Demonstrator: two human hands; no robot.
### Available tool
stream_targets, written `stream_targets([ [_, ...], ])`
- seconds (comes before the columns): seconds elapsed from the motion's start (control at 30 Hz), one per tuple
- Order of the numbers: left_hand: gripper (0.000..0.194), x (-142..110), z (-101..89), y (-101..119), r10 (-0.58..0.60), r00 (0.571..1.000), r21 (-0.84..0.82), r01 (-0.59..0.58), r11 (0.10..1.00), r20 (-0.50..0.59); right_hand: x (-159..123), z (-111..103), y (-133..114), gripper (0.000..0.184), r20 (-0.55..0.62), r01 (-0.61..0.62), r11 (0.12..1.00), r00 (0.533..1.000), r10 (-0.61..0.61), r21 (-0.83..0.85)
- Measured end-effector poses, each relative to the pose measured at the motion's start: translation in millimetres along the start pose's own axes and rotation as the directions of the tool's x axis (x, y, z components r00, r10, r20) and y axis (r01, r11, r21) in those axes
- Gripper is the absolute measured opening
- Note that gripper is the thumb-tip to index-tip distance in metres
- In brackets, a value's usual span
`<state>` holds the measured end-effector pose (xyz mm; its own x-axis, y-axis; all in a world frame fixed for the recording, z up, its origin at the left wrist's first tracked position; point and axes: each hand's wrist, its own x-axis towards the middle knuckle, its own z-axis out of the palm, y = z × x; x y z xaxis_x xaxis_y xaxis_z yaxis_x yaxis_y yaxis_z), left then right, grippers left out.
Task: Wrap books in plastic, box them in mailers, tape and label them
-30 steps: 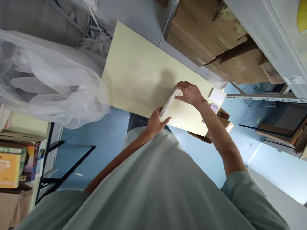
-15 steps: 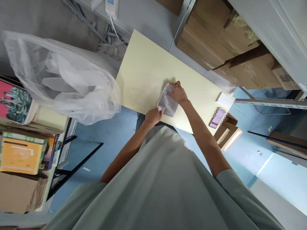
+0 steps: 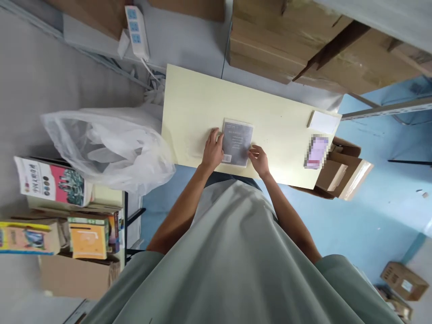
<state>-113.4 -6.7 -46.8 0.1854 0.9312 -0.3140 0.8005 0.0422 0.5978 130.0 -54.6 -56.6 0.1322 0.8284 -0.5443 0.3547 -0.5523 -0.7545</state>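
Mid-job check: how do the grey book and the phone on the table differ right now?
Colour: the grey book has a dark cover with pale print; the phone shows a lilac face with a reddish patch, blurred.
Size: the book looks larger than the phone.
Place: the book is between the left hand and right hand; the phone lies untouched.
Shared: both lie on the table.

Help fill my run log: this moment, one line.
gray book flat on table; left hand at left edge; right hand at right edge
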Motion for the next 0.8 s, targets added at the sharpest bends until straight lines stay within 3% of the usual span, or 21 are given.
stream_targets([
  [0.17, 0.071, -1, 11.5, 14, -0.029, 1.000, 0.048, 0.028, 0.998, 0.003, 0, -2, 18, 0.073, -0.033, -0.082, 0.957, 0.995, 0.095, 0.277],
  [0.33, 0.072, 4, 34.9, 55, 0.007, 0.999, 0.096, -0.012, 0.995, 0.048, -3, -44, 26, 0.072, -0.094, -0.080, 0.942, 0.989, 0.117, 0.325],
  [0.47, 0.069, 4, 59.7, 94, 0.061, 0.995, 0.100, -0.069, 0.993, 0.082, -17, -89, 24, 0.054, -0.224, -0.007, 0.980, 0.973, 0.052, 0.198],
  [0.57, 0.065, 4, 74.7, 116, 0.079, 0.992, 0.103, -0.089, 0.991, 0.098, -31, -110, 11, 0.043, -0.324, 0.047, 0.998, 0.946, -0.029, 0.049],
  [0.7, 0.068, 5, 80.9, 123, 0.092, 0.986, 0.077, -0.103, 0.992, 0.137, -49, -108, -20, 0.035, -0.319, 0.083, 0.993, 0.942, -0.107, -0.089],
  [0.8, 0.073, 5, 70.3, 102, 0.153, 0.969, 0.054, -0.166, 0.985, 0.191, -60, -89, -42, 0.029, -0.261, 0.120, 0.982, 0.953, -0.156, -0.148],
])
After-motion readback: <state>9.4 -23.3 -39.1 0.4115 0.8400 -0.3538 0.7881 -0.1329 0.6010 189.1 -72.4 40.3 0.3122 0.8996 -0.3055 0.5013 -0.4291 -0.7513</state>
